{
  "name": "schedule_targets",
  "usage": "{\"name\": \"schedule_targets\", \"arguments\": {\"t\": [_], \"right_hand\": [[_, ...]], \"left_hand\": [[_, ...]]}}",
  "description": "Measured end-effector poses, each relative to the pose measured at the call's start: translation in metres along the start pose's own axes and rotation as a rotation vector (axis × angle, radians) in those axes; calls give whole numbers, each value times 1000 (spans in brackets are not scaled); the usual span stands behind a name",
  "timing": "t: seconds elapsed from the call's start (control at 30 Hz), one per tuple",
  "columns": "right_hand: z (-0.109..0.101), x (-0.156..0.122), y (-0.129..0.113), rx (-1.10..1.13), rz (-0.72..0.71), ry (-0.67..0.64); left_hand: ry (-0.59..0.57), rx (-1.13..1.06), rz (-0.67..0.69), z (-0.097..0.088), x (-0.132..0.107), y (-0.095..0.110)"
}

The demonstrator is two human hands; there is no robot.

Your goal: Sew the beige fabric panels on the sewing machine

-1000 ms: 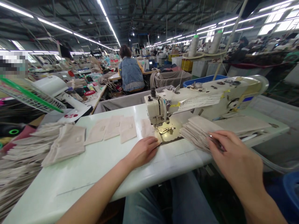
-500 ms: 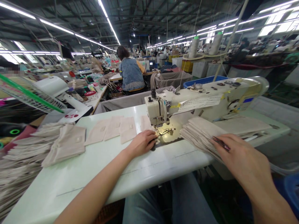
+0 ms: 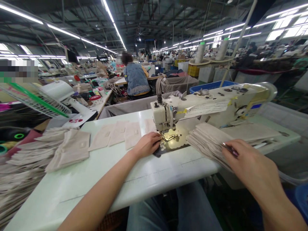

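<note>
My left hand (image 3: 149,143) rests on the machine bed just left of the presser foot. Its fingers are curled together at the needle area, and whatever they pinch is hidden. A beige fabric piece (image 3: 149,124) lies just behind that hand. The sewing machine (image 3: 204,104) has a brass-coloured guide (image 3: 170,137) on its plate. In my right hand (image 3: 250,157) is a small dark tool (image 3: 231,149) with a shiny pointed metal tip. This hand is at the near right edge of a stack of beige fabric pieces (image 3: 207,138).
Several beige pieces with small tabs (image 3: 116,134) lie in a row on the pale table (image 3: 101,175). Folded piles (image 3: 24,166) fill the left side, below a white fan (image 3: 57,89). A person in a denim vest (image 3: 136,78) sits ahead. Thread cones (image 3: 199,53) stand behind the machine.
The view has shifted slightly, so the scene sits a little lower and further right. Both hands keep nearly the same places; the right hand's tool tip now catches the light.
</note>
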State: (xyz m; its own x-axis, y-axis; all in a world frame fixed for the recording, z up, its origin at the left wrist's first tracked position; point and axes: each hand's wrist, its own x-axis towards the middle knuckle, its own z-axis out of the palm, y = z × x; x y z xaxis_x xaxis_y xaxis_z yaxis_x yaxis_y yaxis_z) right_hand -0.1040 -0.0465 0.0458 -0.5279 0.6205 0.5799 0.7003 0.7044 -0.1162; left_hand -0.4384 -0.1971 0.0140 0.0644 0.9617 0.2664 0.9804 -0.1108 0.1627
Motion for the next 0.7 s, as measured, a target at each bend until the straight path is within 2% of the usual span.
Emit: {"name": "schedule_targets", "arguments": {"t": [0.23,0.33,0.47,0.6,0.7], "right_hand": [[-4,14,-5,46,50,20],[-3,29,-19,82,62,-27],[8,47,-32,123,48,-140],[26,53,-24,159,57,-191],[33,51,-13,201,67,-137]], "left_hand": [[72,-36,-17,5,0,-4],[83,-37,-21,8,-1,-6],[117,-39,-62,12,-4,-3],[122,-29,-97,16,-8,3],[114,-12,-122,16,-14,2]]}}
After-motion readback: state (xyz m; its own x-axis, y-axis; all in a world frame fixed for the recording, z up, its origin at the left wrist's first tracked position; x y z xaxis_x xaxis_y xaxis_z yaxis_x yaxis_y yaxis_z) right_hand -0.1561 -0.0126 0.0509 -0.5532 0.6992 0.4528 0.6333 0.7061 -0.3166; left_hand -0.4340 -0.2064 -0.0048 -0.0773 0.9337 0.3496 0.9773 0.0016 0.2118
